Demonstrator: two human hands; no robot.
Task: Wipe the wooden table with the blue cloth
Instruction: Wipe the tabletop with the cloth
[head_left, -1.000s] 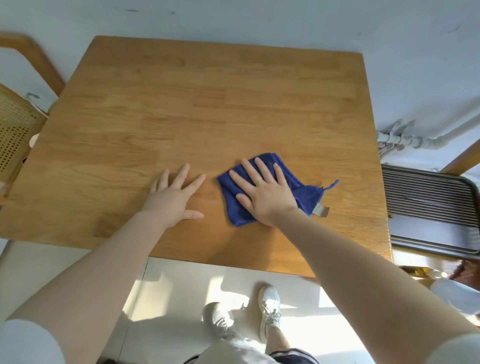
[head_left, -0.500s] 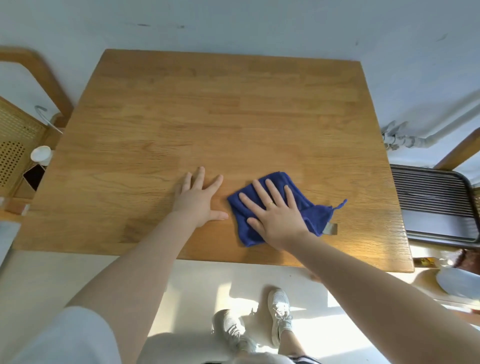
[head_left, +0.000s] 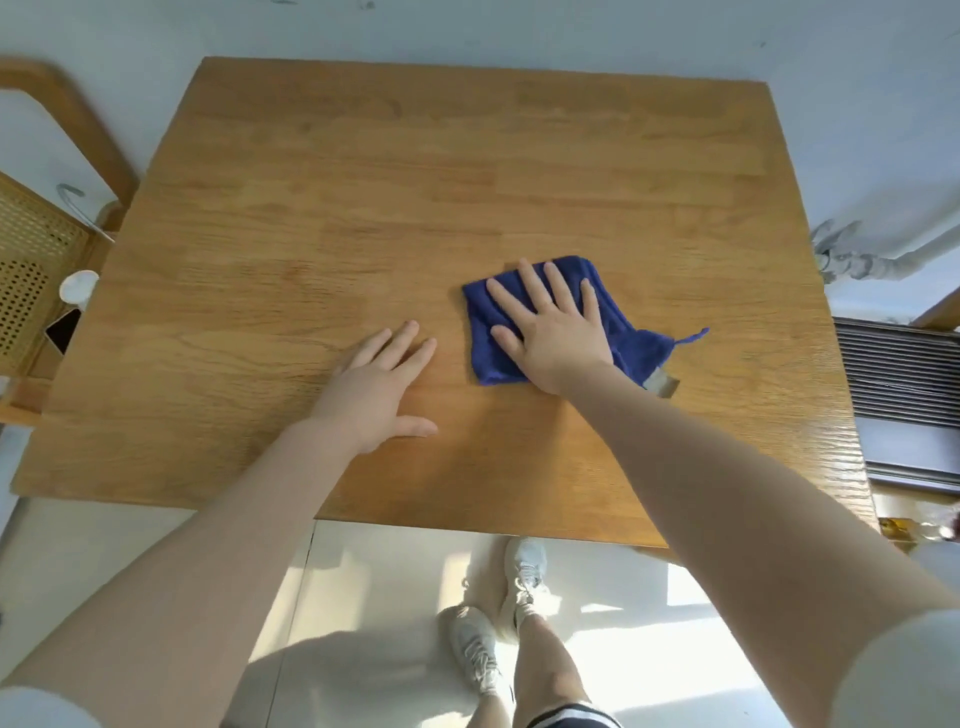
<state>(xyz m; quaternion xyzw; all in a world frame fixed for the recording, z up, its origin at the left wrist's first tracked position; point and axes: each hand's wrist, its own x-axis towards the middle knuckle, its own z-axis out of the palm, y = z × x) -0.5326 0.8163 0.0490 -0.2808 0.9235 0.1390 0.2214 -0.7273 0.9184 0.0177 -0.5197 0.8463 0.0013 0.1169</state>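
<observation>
A: We've pushed the crumpled blue terry cloth (head_left: 613, 325) farther up the golden, plank-grained wooden worktop (head_left: 415, 182), right of centre. So the stroke advances.

B: Our right hand (head_left: 553, 325) presses it, fingers (head_left: 530, 283) spread flat. Our left hand (head_left: 376, 387) braces on bare wood, fingers apart. Soft nap, grey tag trailing.

cloth (head_left: 631, 345) on table (head_left: 415, 182), right of left hand (head_left: 376, 387)

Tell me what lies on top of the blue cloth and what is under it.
The right hand presses flat on the blue cloth, fingers spread. Under the cloth only the wooden table shows around its edges; the covered patch of wood cannot be seen.
</observation>
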